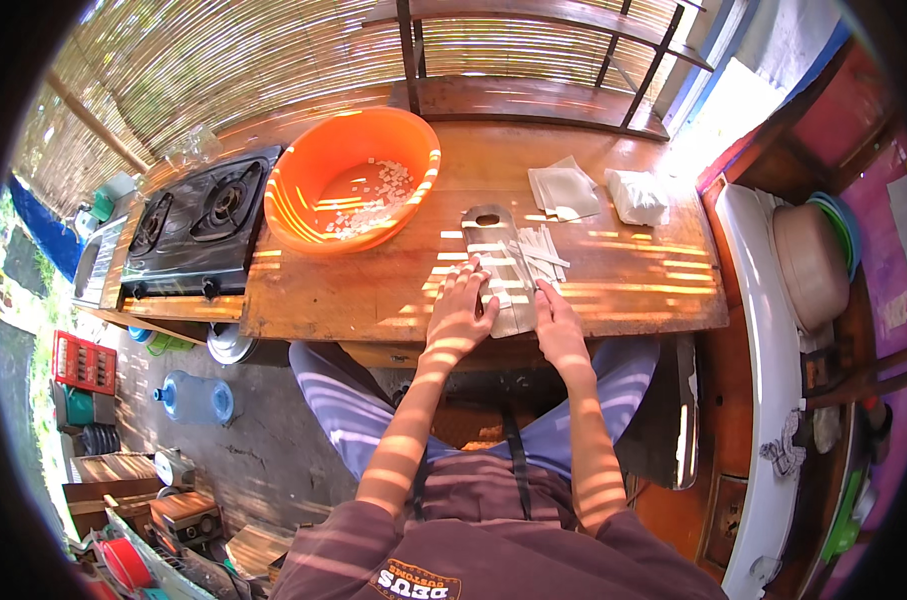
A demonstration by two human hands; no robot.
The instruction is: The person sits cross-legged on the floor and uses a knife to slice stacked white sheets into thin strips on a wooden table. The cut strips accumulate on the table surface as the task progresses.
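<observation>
A wooden chopping board (pixel 489 218) with a handle hole lies at the table's near edge. My left hand (pixel 459 306) rests on its left side, fingertips pressing down pale strips (pixel 504 297) partly hidden beneath them. In my right hand (pixel 559 324) is the handle of a knife (pixel 526 268), its blade pointing away over the board's right side. More white strips (pixel 543 251) lie in a loose pile just right of the blade. Small white cut pieces (pixel 384 196) are scattered inside an orange plastic basin (pixel 303 238) beyond my left hand.
Flat white square sheets (pixel 566 191) and a white wrapped packet (pixel 638 196) sit at the back right of the wooden table (pixel 333 300). A two-burner gas stove (pixel 198 217) stands left. A blue water jug (pixel 198 397) lies on the floor; a shelf (pixel 528 97) stands behind.
</observation>
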